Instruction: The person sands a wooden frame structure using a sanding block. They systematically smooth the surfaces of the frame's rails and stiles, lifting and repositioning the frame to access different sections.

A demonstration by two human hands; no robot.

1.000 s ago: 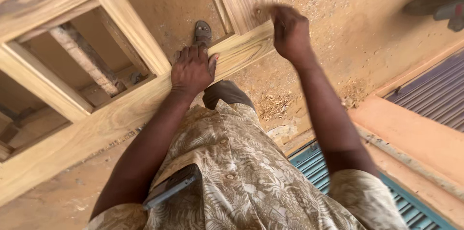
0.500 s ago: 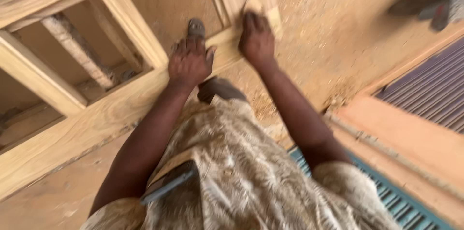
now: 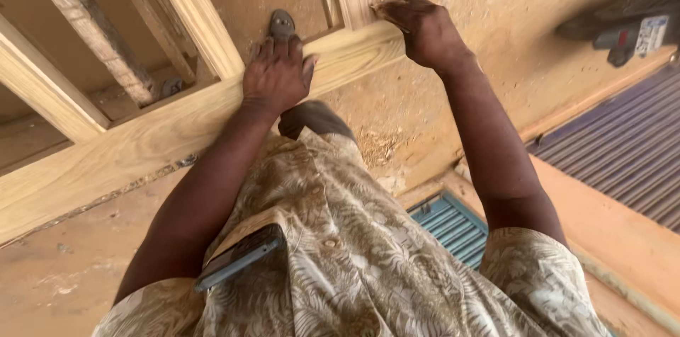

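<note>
Right hand [image 3: 421, 29] perhaps gripping sandpaper [image 3: 386, 8], wooden frame's [image 3: 177, 128] rail running left-right

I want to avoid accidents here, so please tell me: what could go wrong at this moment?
The right hand rubs a small sanding piece at the corner of the wooden door frame, so knuckles may scrape that edge. The left hand alone steadies the frame, which might shift. The foot in a sandal under it looks exposed.

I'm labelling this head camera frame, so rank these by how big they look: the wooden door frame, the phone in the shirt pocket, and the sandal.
1. wooden door frame, by far the largest
2. phone, though it sits nearer the camera
3. sandal, partly hidden, farther off
</note>
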